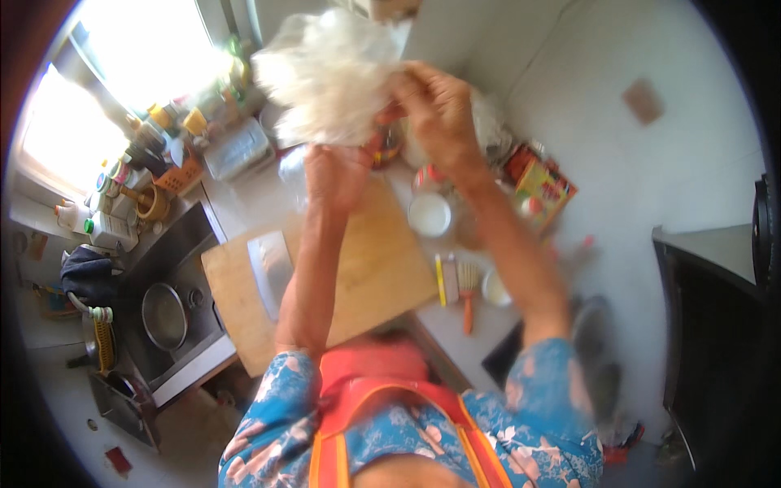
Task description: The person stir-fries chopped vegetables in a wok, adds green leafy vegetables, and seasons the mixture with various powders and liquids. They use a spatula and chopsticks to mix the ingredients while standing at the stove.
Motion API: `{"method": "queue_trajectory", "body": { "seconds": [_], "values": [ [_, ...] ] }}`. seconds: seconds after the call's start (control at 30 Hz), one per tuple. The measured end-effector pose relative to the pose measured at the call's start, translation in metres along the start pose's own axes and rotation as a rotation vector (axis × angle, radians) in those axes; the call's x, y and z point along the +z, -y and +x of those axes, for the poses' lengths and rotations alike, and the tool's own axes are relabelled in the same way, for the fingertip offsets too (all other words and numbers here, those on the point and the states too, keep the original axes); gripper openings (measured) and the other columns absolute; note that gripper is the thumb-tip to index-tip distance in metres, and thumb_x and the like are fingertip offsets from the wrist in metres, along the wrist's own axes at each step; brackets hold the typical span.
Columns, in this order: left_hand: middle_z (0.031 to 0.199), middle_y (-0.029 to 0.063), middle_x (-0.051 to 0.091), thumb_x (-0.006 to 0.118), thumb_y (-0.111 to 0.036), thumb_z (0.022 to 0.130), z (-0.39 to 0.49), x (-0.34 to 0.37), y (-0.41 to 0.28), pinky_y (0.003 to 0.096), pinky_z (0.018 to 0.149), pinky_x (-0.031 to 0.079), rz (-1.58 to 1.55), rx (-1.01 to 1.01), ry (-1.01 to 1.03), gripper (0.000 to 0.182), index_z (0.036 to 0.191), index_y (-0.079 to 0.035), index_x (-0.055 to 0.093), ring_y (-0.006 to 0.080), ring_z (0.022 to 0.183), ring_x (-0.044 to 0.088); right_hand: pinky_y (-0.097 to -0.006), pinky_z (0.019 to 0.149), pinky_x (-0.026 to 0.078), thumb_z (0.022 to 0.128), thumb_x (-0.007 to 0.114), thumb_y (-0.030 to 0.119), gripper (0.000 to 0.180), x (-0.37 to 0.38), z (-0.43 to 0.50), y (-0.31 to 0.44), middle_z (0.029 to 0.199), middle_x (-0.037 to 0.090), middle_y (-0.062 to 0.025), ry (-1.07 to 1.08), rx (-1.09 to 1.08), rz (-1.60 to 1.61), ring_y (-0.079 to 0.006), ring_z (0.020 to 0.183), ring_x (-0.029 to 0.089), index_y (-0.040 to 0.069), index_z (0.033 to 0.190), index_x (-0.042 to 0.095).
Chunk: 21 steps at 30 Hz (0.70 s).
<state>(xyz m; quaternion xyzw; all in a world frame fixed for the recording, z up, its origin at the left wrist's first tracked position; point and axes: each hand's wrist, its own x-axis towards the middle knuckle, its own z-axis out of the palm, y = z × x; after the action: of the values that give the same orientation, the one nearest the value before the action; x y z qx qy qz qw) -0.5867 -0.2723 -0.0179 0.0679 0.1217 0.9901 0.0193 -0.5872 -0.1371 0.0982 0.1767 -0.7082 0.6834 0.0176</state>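
Raised above the counter is a crumpled, translucent plastic bag (329, 76), blurred and pale; I cannot tell what it contains. My left hand (337, 174) grips its lower edge from below. At the bag's right side, the fingers of my right hand (440, 116) pinch the plastic. Beneath my forearms lies a large wooden board (381, 256). A flat, wide metal blade (270, 273) rests on the board, just left of my left forearm.
Left of the board is a dark sink (201, 256) with a round metal pan (165, 317). On the right counter are a brush (468, 293), a white-filled container (429, 215) and a small bowl (497, 288). An orange basket (181, 175) and wooden mortar (152, 204) line the window side.
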Motion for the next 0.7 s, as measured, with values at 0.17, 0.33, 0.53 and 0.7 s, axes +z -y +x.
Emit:
{"method": "queue_trajectory", "body": {
  "seconds": [0.17,0.33,0.53,0.7],
  "values": [
    [0.135,0.0099,0.054,0.057,-0.027,0.096,-0.102,-0.075,-0.031,0.0389,0.106,0.042,1.456,0.116,-0.111,0.045,0.137,-0.011,0.047,0.0241,0.121,0.051,-0.0359,0.077,0.053,0.081,0.069,0.011,0.019,0.05,-0.096,-0.041,0.095,0.064,-0.0099,0.011,-0.256,-0.345,-0.0237,0.091,0.062,0.002,0.097,0.065],
    [0.123,0.0088,0.058,0.058,-0.026,0.094,-0.145,-0.098,-0.014,0.0374,0.098,0.044,0.822,-0.151,-0.556,0.039,0.129,-0.011,0.053,0.0246,0.113,0.054,-0.0434,0.088,0.048,0.074,0.075,0.016,0.023,0.051,-0.14,-0.068,0.097,0.061,-0.0136,0.036,-0.473,-0.515,-0.0335,0.103,0.058,0.003,0.088,0.063],
    [0.115,0.0085,0.059,0.057,-0.025,0.093,-0.165,-0.093,0.02,0.0375,0.088,0.046,0.632,-0.186,-0.539,0.034,0.124,-0.01,0.054,0.0251,0.104,0.055,-0.0415,0.086,0.05,0.083,0.071,0.015,0.021,0.003,-0.171,-0.066,0.101,0.065,-0.0125,0.208,-0.165,-0.106,-0.0278,0.102,0.062,0.001,0.095,0.061],
    [0.109,0.0082,0.06,0.057,-0.024,0.092,-0.162,-0.102,0.036,0.0376,0.079,0.048,0.731,-0.217,-0.467,0.031,0.119,-0.01,0.055,0.0254,0.096,0.056,-0.0368,0.077,0.058,0.093,0.058,0.006,0.01,-0.105,-0.119,-0.154,0.091,0.065,-0.0166,-0.525,0.547,0.56,-0.0252,0.081,0.067,-0.002,0.099,0.057]
  ]
}}
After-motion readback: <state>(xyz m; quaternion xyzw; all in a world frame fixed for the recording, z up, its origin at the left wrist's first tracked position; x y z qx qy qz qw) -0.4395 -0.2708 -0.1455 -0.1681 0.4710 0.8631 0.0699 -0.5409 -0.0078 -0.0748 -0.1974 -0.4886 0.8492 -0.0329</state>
